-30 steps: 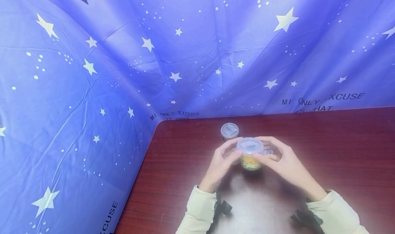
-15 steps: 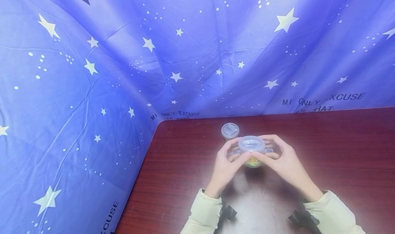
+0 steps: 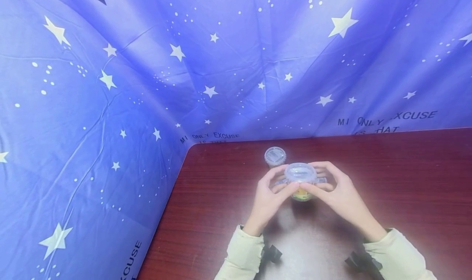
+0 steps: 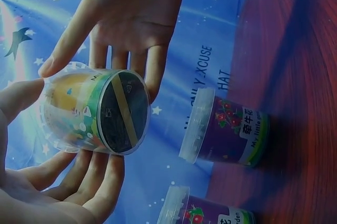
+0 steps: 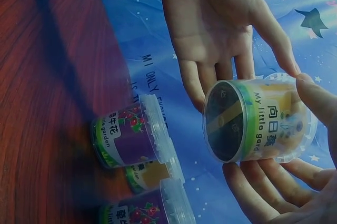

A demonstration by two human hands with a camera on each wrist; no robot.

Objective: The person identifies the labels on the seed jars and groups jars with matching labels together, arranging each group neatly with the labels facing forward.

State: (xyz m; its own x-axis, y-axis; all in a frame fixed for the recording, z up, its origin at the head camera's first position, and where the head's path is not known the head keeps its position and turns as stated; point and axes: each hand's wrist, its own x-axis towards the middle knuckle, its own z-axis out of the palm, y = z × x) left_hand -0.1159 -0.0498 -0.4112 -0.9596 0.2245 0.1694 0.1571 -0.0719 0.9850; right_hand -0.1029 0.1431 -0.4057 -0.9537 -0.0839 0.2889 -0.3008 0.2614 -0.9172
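Note:
A clear plastic planting cup (image 3: 302, 194) with a yellow and green "My little garden" label is held above the table, its translucent lid (image 3: 300, 172) on top. My left hand (image 3: 271, 193) grips it from the left, my right hand (image 3: 341, 192) from the right. Both thumbs meet at the near side by the lid's rim, while the fingers lie along the sides. In the left wrist view the cup's dark bottom (image 4: 125, 112) shows a pale strip across it. The right wrist view shows the label's Chinese characters (image 5: 271, 124).
Behind the hands stand more lidded cups: a purple-labelled one (image 5: 126, 133), a second purple one (image 5: 145, 211) and a yellow one (image 5: 149, 175) between them. One lidded cup (image 3: 275, 155) shows farther back on the red-brown table (image 3: 206, 190). A blue star-patterned cloth (image 3: 236, 67) hangs around.
Since a second ago the left hand has shifted right and its thumb has come beside the right thumb. The held cup has moved slightly right and up. Over the last half second little differs.

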